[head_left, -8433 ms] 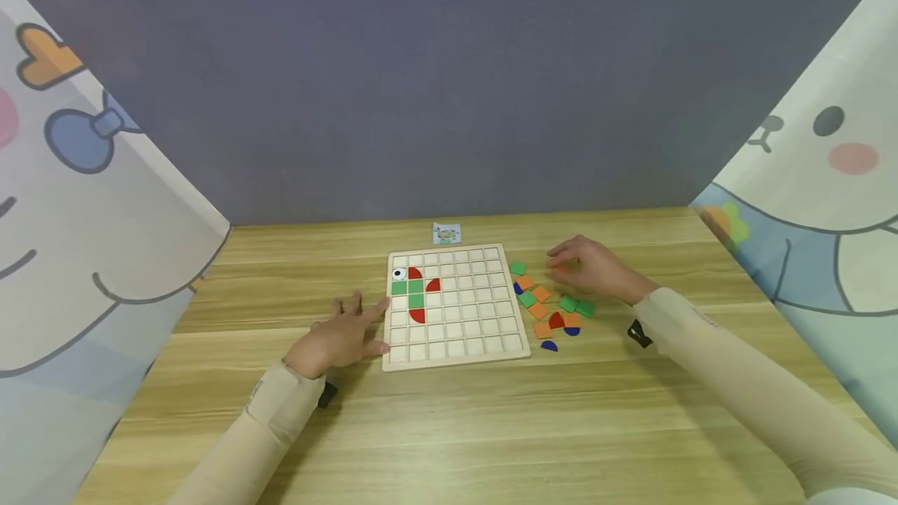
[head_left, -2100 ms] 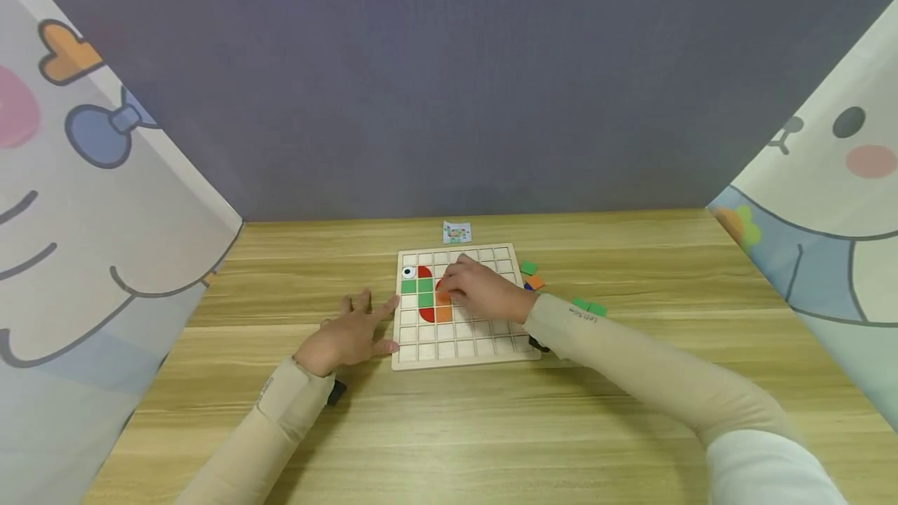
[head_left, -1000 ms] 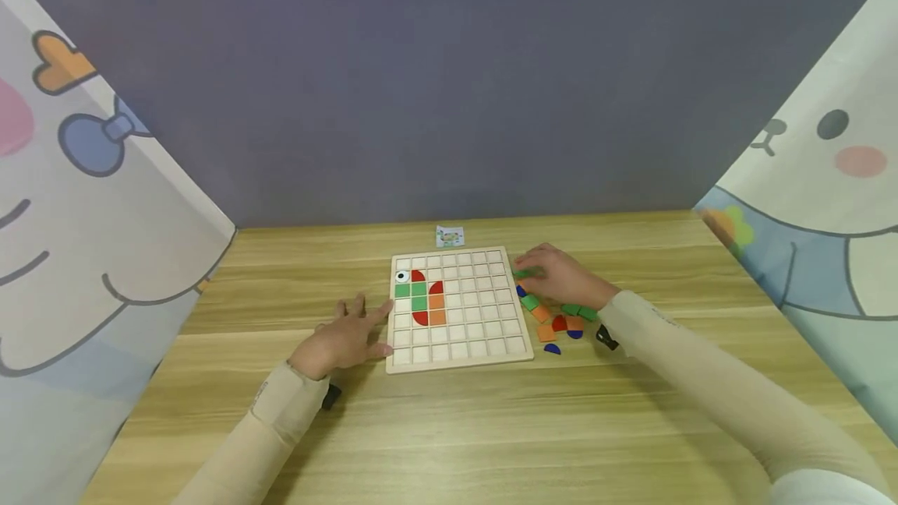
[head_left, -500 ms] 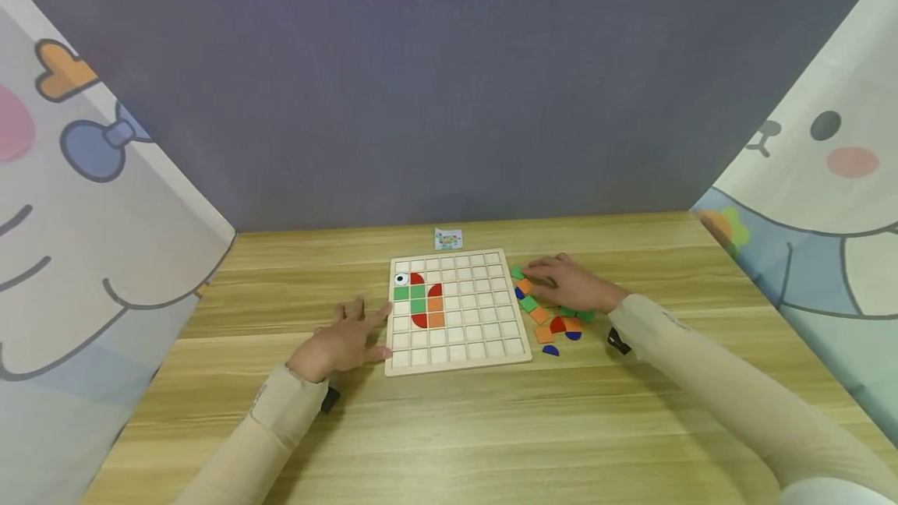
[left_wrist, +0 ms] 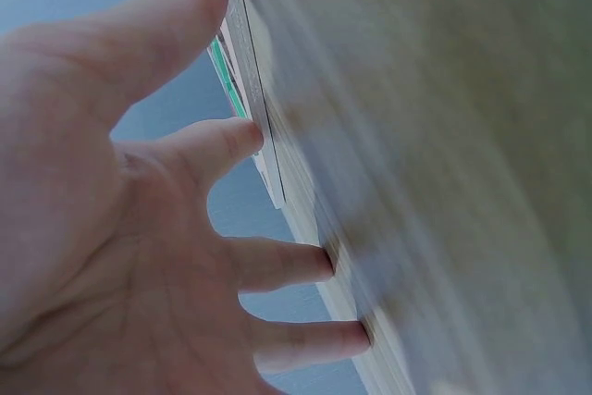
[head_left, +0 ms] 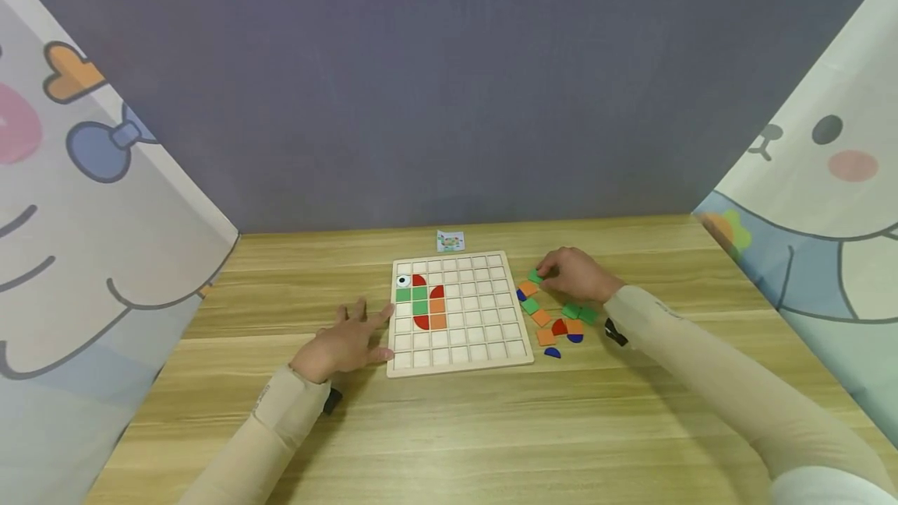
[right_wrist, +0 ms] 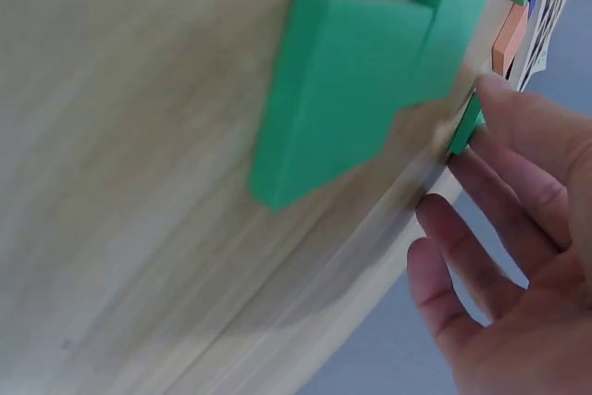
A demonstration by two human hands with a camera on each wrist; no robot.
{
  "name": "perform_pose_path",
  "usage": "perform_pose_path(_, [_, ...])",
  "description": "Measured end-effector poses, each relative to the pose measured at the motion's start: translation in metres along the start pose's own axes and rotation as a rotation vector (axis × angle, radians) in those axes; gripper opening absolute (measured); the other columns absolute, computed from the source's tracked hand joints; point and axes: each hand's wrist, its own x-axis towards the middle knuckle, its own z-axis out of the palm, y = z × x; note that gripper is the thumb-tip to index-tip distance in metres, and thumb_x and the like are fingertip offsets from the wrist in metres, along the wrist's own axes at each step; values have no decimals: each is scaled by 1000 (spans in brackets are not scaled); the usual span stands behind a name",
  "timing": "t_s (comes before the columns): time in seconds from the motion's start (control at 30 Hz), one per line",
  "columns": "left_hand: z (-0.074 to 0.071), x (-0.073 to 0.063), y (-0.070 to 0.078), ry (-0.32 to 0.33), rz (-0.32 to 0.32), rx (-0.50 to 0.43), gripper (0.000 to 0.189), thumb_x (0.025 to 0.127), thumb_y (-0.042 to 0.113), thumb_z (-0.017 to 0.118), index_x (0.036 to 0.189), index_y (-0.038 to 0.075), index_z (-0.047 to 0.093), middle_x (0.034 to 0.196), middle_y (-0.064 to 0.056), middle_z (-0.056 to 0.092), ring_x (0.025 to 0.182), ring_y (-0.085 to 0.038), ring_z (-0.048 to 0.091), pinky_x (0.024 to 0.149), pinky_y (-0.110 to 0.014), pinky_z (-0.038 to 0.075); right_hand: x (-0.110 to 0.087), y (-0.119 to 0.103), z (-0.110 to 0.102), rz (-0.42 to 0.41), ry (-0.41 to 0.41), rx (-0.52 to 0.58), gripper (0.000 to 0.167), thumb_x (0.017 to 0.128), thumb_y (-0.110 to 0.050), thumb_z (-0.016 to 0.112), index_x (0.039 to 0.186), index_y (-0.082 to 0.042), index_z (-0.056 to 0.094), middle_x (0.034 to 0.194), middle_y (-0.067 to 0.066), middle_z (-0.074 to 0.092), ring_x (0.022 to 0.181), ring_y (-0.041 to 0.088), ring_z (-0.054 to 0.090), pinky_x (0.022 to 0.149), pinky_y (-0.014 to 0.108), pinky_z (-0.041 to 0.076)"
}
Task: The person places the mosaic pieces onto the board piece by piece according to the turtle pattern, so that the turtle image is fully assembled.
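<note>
A wooden grid board (head_left: 484, 349) lies on the table. In its left part sit a round eye tile (head_left: 403, 280), green squares (head_left: 419, 294), red quarter-circle tiles (head_left: 422, 323) and two orange squares (head_left: 438, 321). My left hand (head_left: 342, 347) is spread beside the board, its thumb and index finger touching the left edge; the left wrist view shows straight fingers. Right of the board, my right hand (head_left: 577, 275) pinches a green square tile (head_left: 536, 276) between thumb and fingers. The right wrist view shows that green tile (right_wrist: 467, 124) between the fingertips, low over the table.
Loose orange squares (head_left: 546, 337), blue half-circles (head_left: 552, 352), a red quarter-circle (head_left: 559, 327) and green squares (head_left: 571, 311) lie right of the board. Behind the board is a small picture card (head_left: 450, 241). A grey partition (head_left: 449, 100) stands at the table's back.
Two orange squares have come onto the board since the oldest frame. My right hand has gone from the board back to the loose tiles, and the green tile has shifted right. The left hand stays put.
</note>
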Motion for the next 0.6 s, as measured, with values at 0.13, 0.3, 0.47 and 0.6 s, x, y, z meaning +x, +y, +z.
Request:
perform_pose_path(0.13, [0,1,0,-2,3,5,80,87,50,60,152,22,22,149,-34,11,129,-61,13,79,-75,33,3,0,2,44,11,-14,12,82,-9,74,93,-5,73,96,6,68,89,25,62,81,42,49])
perform_pose_path(0.3, [0,1,0,-7,-5,2,81,86,50,61,152,22,22,149,-34,11,129,-61,13,80,-75,32,5,-2,3,82,3,17,15,83,-9,72,97,-3,73,96,6,68,88,25,62,79,41,50])
perform_pose_path(0.47, [-2,1,0,-11,-8,-9,81,86,50,61,152,23,22,149,-34,11,130,-60,12,81,-76,31,12,-15,0,86,36,104,21,84,-14,72,103,-4,73,101,5,65,90,22,58,76,38,49])
perform_pose_path(0.6, [-2,2,0,-8,-5,-11,81,86,50,61,152,22,22,149,-34,11,130,-60,12,81,-76,31,20,-35,1,0,25,138,15,85,-12,71,100,-9,74,98,0,63,89,19,55,74,36,49])
